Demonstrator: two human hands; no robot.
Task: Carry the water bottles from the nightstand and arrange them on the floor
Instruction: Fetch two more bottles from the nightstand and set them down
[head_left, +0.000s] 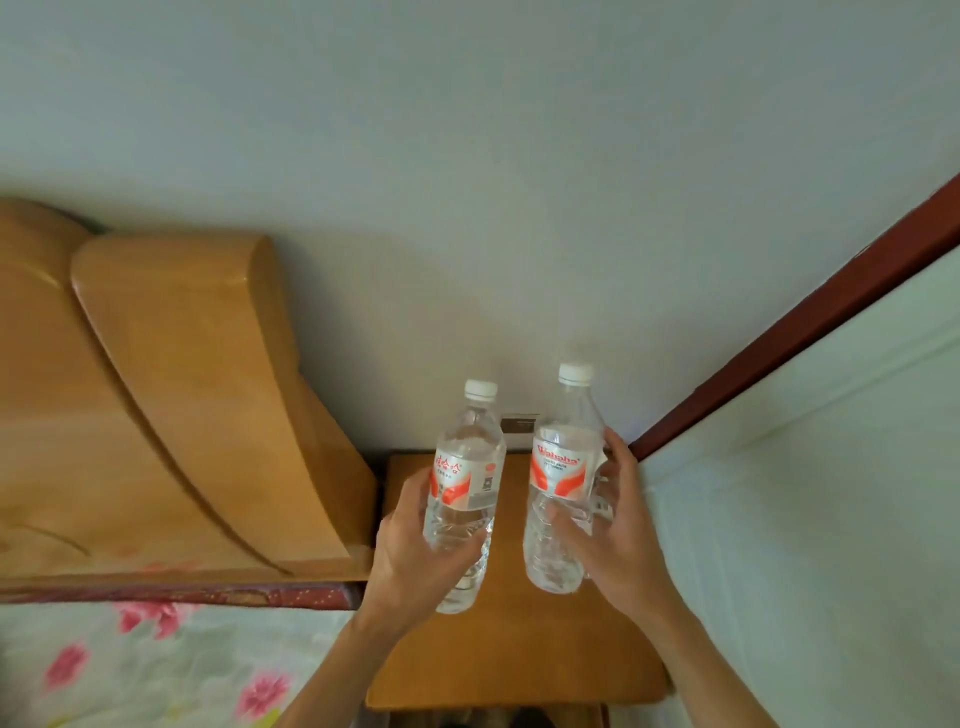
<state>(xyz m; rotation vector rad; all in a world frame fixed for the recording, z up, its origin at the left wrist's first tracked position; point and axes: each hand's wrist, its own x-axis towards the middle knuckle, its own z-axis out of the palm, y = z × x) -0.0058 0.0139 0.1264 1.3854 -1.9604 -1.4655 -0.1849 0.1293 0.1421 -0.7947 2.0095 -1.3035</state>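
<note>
Two clear plastic water bottles with white caps and red-and-white labels are held upright above the wooden nightstand (514, 654). My left hand (410, 561) is wrapped around the lower body of the left bottle (467, 467). My right hand (618, 530) grips the right bottle (563, 467) from its right side, fingers around the back. Both bottles look full and stand a little apart from each other. Whether their bases touch the nightstand top cannot be told.
A curved wooden headboard (197, 395) rises to the left of the nightstand. A bed with a floral cover (156, 665) lies at the lower left. A white wall (467, 156) is behind, with a small socket plate (519, 423). A dark red frame (789, 332) and white panel stand on the right.
</note>
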